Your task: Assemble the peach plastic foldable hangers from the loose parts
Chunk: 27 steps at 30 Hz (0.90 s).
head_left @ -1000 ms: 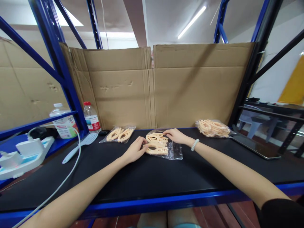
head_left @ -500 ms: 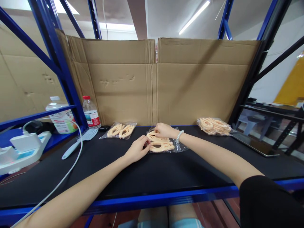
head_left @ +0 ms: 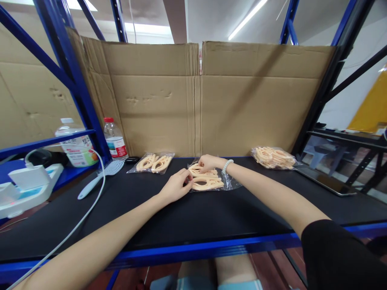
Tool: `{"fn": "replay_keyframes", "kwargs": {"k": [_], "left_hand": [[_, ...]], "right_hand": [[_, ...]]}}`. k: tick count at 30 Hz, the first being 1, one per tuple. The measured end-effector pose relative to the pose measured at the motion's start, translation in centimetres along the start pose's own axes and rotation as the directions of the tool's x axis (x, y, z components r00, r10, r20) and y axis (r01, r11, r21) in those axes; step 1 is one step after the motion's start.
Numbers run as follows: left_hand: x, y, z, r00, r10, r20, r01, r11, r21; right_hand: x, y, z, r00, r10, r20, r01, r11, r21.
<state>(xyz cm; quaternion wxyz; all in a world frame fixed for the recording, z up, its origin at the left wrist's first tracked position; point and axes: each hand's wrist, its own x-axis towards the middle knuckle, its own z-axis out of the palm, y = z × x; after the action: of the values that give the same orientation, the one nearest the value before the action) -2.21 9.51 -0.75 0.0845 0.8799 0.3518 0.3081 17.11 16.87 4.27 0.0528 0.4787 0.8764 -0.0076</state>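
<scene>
- Black tabletop (head_left: 187,225) took everything flat; I had the middle of it, so both arms reached in evenly.
- Cardboard sheets (head_left: 157,112) stood upright along the far edge, probably as a screen so nothing slid off the back.
- Dark flat panel (head_left: 326,181) lay at the right end, well clear of my elbows.
- Middle bag (head_left: 234,185) was between my hands, flat on the top. Beige pieces (head_left: 208,184) with oval openings lay at it, clear plastic showing to their right; couldn't tell if fully inside.
- Right bag (head_left: 273,158), piled thicker with beige pieces, sat back near the panel, outside my working spot.
- Left bag (head_left: 154,162) lay flat beyond my left hand, apart from the middle one, so the two didn't mix.
- Left hand (head_left: 178,185): fingers curled, thumb opposite, at the pieces' left edge, likely steadying. Pinched or just resting, can't tell.
- Right hand (head_left: 208,162): fingertips bent down onto the far pieces, wrist arched over the plastic for access from above. Grip hidden, can't tell.
- Hairbrush (head_left: 111,168) lay off left, out of the way.
</scene>
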Motion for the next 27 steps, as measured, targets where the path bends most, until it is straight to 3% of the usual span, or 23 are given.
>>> {"fn": "replay_keyframes", "kwargs": {"k": [6,12,27], "left_hand": [[0.0,0.0,0.0,1.000,0.013,-0.008,-0.013,1.000,0.020],[0.0,-0.1,0.0,1.000,0.023,-0.003,-0.023,0.999,0.048],[0.0,-0.1,-0.1,1.000,0.014,-0.004,-0.014,0.997,0.075]], "right_hand": [[0.5,-0.4,-0.4,0.998,0.032,-0.062,-0.032,0.999,-0.010],[0.7,-0.5,-0.7,0.998,-0.010,-0.061,0.012,1.000,0.026],[-1.3,2.4,-0.3,0.967,-0.051,-0.251,0.079,0.992,0.103]]}}
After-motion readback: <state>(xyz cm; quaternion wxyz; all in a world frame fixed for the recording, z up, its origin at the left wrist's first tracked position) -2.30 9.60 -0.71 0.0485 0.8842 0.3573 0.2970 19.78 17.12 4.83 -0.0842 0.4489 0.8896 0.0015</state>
